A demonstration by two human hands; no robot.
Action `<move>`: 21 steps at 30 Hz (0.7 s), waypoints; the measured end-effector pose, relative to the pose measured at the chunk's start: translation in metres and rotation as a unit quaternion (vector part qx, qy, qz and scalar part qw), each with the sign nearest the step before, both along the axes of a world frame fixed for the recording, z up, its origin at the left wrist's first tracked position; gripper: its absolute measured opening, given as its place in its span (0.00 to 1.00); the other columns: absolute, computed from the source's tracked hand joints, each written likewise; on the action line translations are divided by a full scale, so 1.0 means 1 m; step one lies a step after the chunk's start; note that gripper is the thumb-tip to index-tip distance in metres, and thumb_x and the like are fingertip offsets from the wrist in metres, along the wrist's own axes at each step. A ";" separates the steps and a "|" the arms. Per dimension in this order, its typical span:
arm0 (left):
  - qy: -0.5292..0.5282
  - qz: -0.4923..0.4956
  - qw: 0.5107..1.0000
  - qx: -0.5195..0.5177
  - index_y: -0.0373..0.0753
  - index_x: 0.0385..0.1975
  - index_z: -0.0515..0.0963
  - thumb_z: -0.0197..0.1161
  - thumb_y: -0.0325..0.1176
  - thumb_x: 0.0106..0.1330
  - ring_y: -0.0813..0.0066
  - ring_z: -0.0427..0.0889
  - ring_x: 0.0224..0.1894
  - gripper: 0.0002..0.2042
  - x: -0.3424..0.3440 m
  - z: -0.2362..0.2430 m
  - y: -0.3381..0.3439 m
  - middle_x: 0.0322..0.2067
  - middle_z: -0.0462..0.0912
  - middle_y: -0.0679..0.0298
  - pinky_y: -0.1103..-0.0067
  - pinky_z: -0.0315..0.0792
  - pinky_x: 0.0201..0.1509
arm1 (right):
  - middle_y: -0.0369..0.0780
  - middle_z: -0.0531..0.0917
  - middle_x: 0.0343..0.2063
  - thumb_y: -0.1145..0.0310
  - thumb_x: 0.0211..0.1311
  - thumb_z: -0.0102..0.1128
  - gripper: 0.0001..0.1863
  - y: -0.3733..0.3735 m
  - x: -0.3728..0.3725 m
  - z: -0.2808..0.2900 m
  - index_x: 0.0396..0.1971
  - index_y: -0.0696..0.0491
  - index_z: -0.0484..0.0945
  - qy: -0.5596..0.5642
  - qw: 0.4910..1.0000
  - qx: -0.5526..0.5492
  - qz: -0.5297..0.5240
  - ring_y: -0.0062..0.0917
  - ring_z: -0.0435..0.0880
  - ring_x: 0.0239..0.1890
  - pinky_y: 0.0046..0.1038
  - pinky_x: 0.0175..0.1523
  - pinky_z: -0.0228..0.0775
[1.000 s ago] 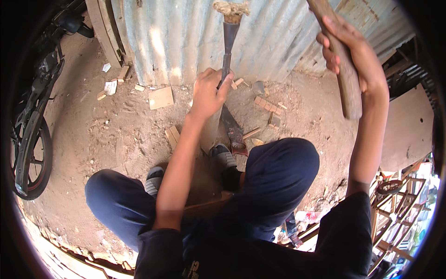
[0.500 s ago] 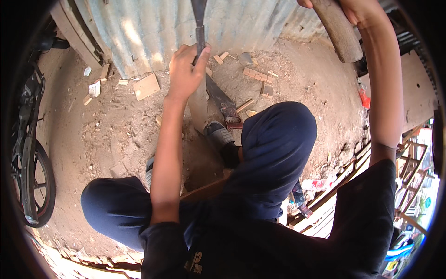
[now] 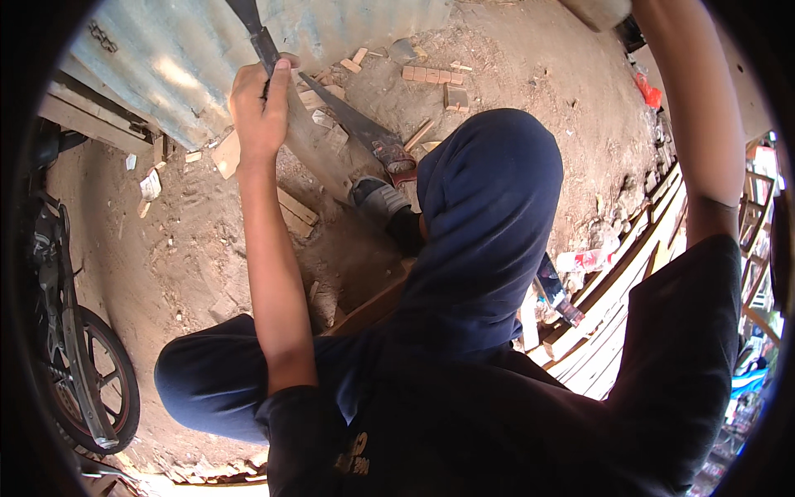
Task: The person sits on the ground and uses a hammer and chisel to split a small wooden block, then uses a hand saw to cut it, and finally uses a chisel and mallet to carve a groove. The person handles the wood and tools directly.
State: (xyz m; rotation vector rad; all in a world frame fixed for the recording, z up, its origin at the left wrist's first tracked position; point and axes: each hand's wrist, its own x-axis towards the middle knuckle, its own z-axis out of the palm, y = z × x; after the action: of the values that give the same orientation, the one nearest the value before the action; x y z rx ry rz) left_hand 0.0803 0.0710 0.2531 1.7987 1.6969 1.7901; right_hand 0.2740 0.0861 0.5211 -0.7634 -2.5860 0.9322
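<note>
My left hand point(image 3: 262, 112) is closed around a dark metal tool point(image 3: 265, 45) with a narrow shaft, whose upper end runs off the top edge, above a light wooden board point(image 3: 319, 157). My right arm point(image 3: 687, 99) is raised at the right, its hand beyond the frame; the end of a thick wooden club point(image 3: 595, 12) shows beside it at the top. A hand saw point(image 3: 356, 120) with a reddish handle lies beside the board, near my sandaled foot point(image 3: 381, 199).
Corrugated metal sheets point(image 3: 166, 70) stand at the upper left, a motorcycle point(image 3: 93, 377) at the left. Wood offcuts point(image 3: 431, 75) are scattered on the dirt floor point(image 3: 530, 74). Timber slats point(image 3: 592, 356) lie at the lower right, and a red plastic bag point(image 3: 648, 89) at the upper right.
My left hand, still holding the metal tool, has moved up and leftward in the view. My right hand and most of the club have risen out of the frame; the surroundings have shifted.
</note>
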 end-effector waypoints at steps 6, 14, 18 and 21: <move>0.001 -0.010 1.000 0.018 0.39 0.33 0.84 0.55 0.36 0.68 0.68 0.73 0.33 0.11 0.007 -0.002 0.004 0.21 0.76 0.63 0.74 0.68 0.40 | 0.34 0.70 0.22 0.67 0.68 0.46 0.15 -0.005 0.007 -0.015 0.44 0.65 0.67 -0.003 1.000 0.024 -0.006 0.14 0.70 0.17 0.17 0.19 0.66; -0.009 -0.015 1.000 -0.013 0.36 0.31 0.83 0.50 0.36 0.70 0.66 0.73 0.33 0.15 0.001 0.002 -0.003 0.23 0.77 0.62 0.74 0.67 0.41 | 0.34 0.70 0.23 0.65 0.68 0.45 0.15 -0.007 0.015 -0.007 0.44 0.62 0.68 -0.037 0.999 0.036 0.005 0.14 0.70 0.17 0.16 0.20 0.66; 0.022 0.001 1.000 0.018 0.37 0.32 0.83 0.50 0.37 0.70 0.66 0.74 0.34 0.15 -0.001 0.001 -0.003 0.26 0.80 0.61 0.74 0.68 0.42 | 0.33 0.70 0.23 0.64 0.67 0.45 0.15 -0.003 0.010 0.001 0.43 0.62 0.69 -0.030 0.996 -0.078 -0.038 0.15 0.70 0.19 0.19 0.22 0.68; -0.046 -0.008 0.999 0.015 0.37 0.34 0.83 0.50 0.37 0.70 0.67 0.74 0.35 0.15 0.003 0.002 -0.005 0.28 0.81 0.61 0.74 0.68 0.44 | 0.33 0.70 0.22 0.64 0.67 0.45 0.17 -0.004 0.003 -0.020 0.46 0.63 0.70 0.033 0.998 0.006 -0.058 0.15 0.70 0.19 0.19 0.22 0.68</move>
State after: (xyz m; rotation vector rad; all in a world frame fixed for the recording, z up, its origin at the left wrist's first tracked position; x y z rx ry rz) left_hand 0.0833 0.0658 0.2550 1.7080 1.6251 1.8708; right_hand 0.2773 0.0816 0.5014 -0.8531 -2.4595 0.8910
